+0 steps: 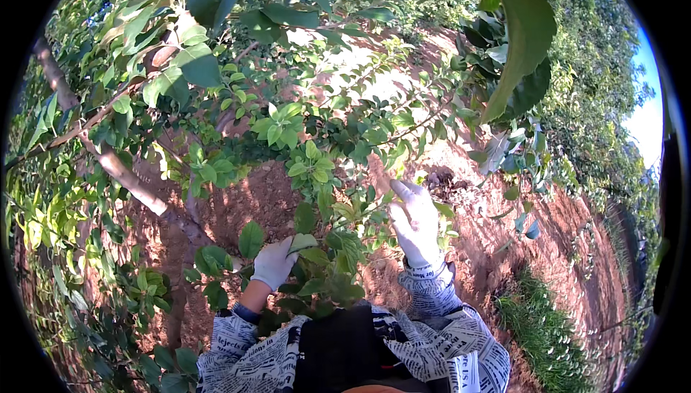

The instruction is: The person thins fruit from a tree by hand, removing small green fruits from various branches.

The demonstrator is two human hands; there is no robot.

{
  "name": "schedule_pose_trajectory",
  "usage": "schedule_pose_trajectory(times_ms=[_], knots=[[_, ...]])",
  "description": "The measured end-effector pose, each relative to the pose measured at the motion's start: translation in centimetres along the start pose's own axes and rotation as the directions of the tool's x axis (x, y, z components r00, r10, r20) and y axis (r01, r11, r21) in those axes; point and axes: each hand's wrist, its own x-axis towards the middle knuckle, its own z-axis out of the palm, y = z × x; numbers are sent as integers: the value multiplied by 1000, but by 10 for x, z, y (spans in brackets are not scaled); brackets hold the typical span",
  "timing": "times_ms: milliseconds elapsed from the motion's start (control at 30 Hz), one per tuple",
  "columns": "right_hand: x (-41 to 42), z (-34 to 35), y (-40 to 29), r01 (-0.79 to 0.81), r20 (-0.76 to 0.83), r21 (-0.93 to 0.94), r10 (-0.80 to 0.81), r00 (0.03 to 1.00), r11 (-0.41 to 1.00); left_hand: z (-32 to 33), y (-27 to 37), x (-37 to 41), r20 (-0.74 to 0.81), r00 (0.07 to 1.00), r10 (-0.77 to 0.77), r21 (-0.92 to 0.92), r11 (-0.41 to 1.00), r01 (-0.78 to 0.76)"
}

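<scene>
My left hand [274,263], in a white glove, is at a leafy shoot low in front of my body. A broad green leaf [303,243] sits between its thumb and fingers. Higher and to the right, my right hand [414,223] reaches among the branches, also in a white glove. Its thumb and forefinger point up and left, beside a flat reddish-brown patch [378,174]; whether that is held or lies behind, I cannot tell. Green leaf clusters [311,166] grow between and above the two hands.
A bare tree limb [127,177] slants down across the left side. Large leaves [521,31] hang close to the camera at the top. Reddish soil [259,193] shows beneath the branches, and grass [545,328] grows at the lower right. Dense foliage [583,69] stands beyond.
</scene>
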Motion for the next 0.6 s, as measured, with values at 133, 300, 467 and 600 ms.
schedule_pose_trajectory(times_ms=[133,300,467,600], knots=[[-6,-20,12,-37,9,-32,37,999,999,-3,13,0,56,995,-84,17,996,83],[-22,-48,57,-20,-102,41,24,995,999,8,13,11,89,985,-145,65,988,140],[-16,-76,104,17,-44,50,-14,999,999,17,22,36,59,962,-267,142,956,256],[-10,-82,113,50,-21,57,-49,999,997,22,17,34,-36,945,-324,160,932,326]])
